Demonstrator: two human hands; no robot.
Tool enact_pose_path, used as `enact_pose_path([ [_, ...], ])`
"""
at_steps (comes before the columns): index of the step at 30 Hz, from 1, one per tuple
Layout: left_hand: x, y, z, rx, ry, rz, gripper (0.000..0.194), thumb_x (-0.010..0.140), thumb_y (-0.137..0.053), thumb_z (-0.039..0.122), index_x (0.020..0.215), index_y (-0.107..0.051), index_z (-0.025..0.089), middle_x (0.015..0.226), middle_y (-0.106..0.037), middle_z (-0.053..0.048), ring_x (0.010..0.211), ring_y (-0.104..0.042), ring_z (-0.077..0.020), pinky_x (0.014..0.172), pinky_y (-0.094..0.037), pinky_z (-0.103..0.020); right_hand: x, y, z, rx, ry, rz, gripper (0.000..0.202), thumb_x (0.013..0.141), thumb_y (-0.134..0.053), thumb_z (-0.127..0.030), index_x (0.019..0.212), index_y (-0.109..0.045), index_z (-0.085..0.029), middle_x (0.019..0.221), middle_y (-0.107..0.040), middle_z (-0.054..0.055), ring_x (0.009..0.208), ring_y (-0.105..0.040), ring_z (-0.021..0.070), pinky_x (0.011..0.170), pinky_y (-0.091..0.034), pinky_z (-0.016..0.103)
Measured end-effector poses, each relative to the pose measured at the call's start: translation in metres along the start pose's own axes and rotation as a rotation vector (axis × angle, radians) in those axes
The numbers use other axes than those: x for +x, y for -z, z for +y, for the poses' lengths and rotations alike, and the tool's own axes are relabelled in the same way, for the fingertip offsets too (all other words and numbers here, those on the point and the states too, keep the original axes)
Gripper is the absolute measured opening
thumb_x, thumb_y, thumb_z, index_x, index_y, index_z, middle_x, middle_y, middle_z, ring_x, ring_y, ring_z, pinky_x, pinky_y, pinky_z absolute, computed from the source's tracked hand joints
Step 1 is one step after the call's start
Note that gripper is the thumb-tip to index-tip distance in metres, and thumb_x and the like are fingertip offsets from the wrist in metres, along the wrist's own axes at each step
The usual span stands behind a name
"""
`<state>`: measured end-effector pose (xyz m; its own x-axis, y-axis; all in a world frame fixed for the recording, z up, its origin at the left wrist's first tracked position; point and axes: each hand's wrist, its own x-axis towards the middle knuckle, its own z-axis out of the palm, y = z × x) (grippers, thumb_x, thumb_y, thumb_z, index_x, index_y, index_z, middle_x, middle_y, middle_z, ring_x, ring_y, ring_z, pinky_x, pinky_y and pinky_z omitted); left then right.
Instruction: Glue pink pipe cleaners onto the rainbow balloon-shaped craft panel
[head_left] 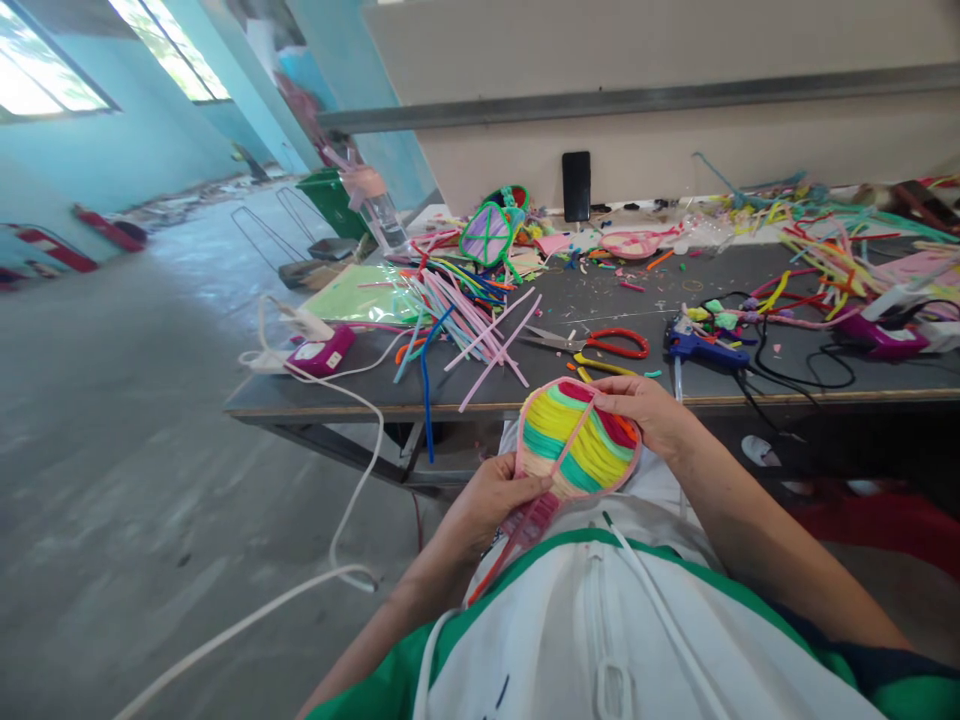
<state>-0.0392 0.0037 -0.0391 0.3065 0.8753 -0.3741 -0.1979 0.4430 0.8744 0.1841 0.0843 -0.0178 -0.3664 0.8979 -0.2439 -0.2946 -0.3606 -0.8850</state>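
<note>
Over my lap I hold a rounded craft panel (574, 455) of yellow, teal, red and cream pipe-cleaner-like strips with a pink rim. A thin pink strip crosses its face. My left hand (491, 495) grips the lower left edge, thumb on top. At the upper right, my right hand (637, 405) pinches the panel near the upper end of the pink strip. A see-through pink piece (534, 518) shows below the panel beside my left hand. Just beyond, on the table, lie red-handled scissors (615, 344), yellow-handled pliers (604, 363) and a blue glue gun (705, 348).
Loose pink pipe cleaners (480, 325) overhang the front of the grey table (360, 392). A purple power strip (322, 350) trails a white cable on the left. Behind stand a water bottle (379, 212), a purple-green craft piece (486, 236) and a phone (576, 187).
</note>
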Motion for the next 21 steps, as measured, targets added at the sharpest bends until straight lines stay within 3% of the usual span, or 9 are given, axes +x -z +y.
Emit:
enact_pose_path([
  [5,0.001,0.002,-0.002,0.001,0.009,-0.021,0.041,0.061,-0.087,0.034,0.095,-0.076,0.013,0.090,-0.077,-0.010,0.085,-0.072,-0.0255,0.086,-0.053,-0.035,0.001,0.000,0.000,0.007,-0.009,0.016,0.034,0.058,-0.086,-0.027,0.090,-0.076,-0.018,0.084,-0.077,0.007,0.071,-0.072,0.0199,0.072,-0.058,0.032],
  [15,0.001,0.006,0.002,0.017,-0.026,-0.146,0.047,0.065,-0.085,0.036,0.105,-0.073,0.014,0.099,-0.075,-0.012,0.093,-0.070,-0.0266,0.089,-0.052,-0.035,0.000,-0.004,-0.003,0.016,0.000,0.082,0.034,0.055,-0.088,-0.023,0.087,-0.077,-0.017,0.080,-0.077,0.007,0.067,-0.071,0.0196,0.069,-0.058,0.032],
  [21,0.007,0.005,0.009,0.048,0.007,-0.093,0.055,0.058,-0.089,0.037,0.103,-0.073,0.010,0.098,-0.076,-0.013,0.092,-0.071,-0.0284,0.090,-0.052,-0.037,-0.002,-0.006,-0.004,0.020,0.035,0.092,0.034,0.054,-0.087,-0.023,0.086,-0.077,-0.016,0.080,-0.077,0.007,0.068,-0.071,0.0198,0.072,-0.057,0.033],
])
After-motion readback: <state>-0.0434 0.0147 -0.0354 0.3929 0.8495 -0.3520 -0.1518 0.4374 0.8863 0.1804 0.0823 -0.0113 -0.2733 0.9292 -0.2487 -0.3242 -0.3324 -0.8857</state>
